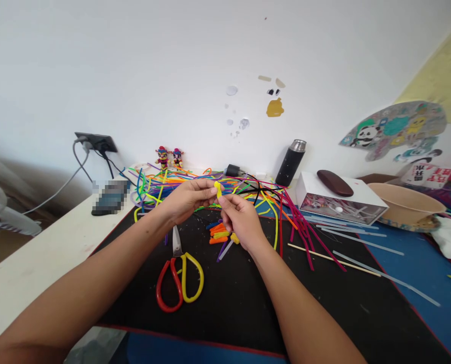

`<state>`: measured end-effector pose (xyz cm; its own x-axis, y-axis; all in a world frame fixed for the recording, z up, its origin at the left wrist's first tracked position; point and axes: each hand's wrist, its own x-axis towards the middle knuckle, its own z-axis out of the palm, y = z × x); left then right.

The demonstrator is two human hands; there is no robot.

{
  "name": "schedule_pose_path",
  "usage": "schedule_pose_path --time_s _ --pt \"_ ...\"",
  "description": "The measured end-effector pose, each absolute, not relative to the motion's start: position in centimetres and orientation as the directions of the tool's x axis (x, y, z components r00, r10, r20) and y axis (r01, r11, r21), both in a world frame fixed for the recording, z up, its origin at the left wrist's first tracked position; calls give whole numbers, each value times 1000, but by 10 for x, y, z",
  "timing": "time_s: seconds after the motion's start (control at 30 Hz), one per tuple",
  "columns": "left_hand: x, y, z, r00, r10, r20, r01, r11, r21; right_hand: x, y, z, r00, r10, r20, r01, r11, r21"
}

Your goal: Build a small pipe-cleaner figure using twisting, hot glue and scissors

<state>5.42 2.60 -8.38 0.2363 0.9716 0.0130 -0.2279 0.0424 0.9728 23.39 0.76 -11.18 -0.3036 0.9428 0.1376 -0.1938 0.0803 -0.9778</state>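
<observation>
Piece of yellow material (218, 189), small and slender, held in the air above the far part of the red-bordered black mat (324, 313), pinched from two sides. The left hand (193, 196) pinches its upper end between thumb and fingertips; the right hand (240, 218) grips its lower end in the same manner. Below the hands, nearer the mat's far edge than its near one, lies a cluster of short orange, yellow and purple pieces (219, 235). Scissors (177, 250) with one red and one yellow handle rest toward the mat's near left corner, blades pointing to the far edge. A heap of coloured strips (159, 192) spreads along the far edge; magenta strips (305, 232) extend from it toward the mat's right side, beside a thin wooden stick (333, 260). Translucent strips (387, 279) lie at and across the right edge. Beyond the mat, toward the far edge of the table (39, 268), stand two figurines (162, 158), a dark flask (289, 166) and a white box (362, 201) bearing a brown case (334, 183); a pixelated object (110, 197) lies near the table's far left corner.
</observation>
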Motion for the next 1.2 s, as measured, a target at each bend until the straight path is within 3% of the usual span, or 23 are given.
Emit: schedule_pose_path --time_s 0.4,0.87,1.2 --pt "56 29 -86 231 969 87 -131 -58 990 231 11 -118 -241 954 176 -104 155 -982" --pt "52 31 -85 279 952 127 -160 -84 984 231 7 -119 -313 936 161 -163 114 -980" --pt "58 31 -92 267 948 171 -68 -159 985 232 12 -128 -217 946 242 25 254 -967"
